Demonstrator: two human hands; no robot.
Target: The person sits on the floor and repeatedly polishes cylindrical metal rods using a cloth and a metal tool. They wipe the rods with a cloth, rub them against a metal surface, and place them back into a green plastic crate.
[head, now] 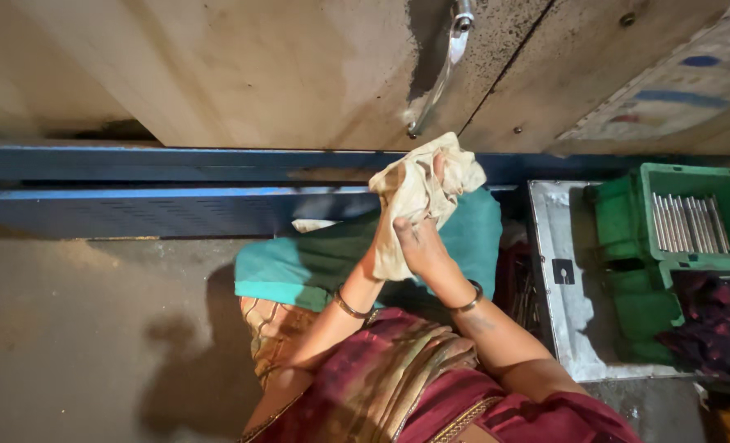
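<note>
Both hands met over one crumpled cream cloth (421, 193), held up in front of the body above a teal garment (316, 267) spread across the lap. The right hand (421, 244) was closed around the lower part of the cloth, fingers curled into the fabric and the back of the hand toward the camera. The left hand (379, 246) was mostly hidden behind the cloth and the right hand; it lay against the hanging fabric, but whether its fingers were closed could not be told. Each wrist carried one metal bangle (468, 302), two in all. A dark red and gold drape (398, 377) covered the lower body.

Behind the cloth ran one long blue metal beam (135, 209), and above it a pale panel with one bent metal handle (443, 70) fixed to it. Grey concrete floor (78, 328) filled the left side, with the person's shadow on it.

At the right stood one shiny metal tray (558, 246), well apart from the hands. On its far right side sat two green plastic crates: the upper crate (693, 176) held a row of thin metal rods (689, 221), about ten though too close-packed to count surely, and the lower crate (644, 316) held a dark purple rag (709, 316). More thin metal pieces showed dimly in the dark gap between the lap and the tray's left edge.
</note>
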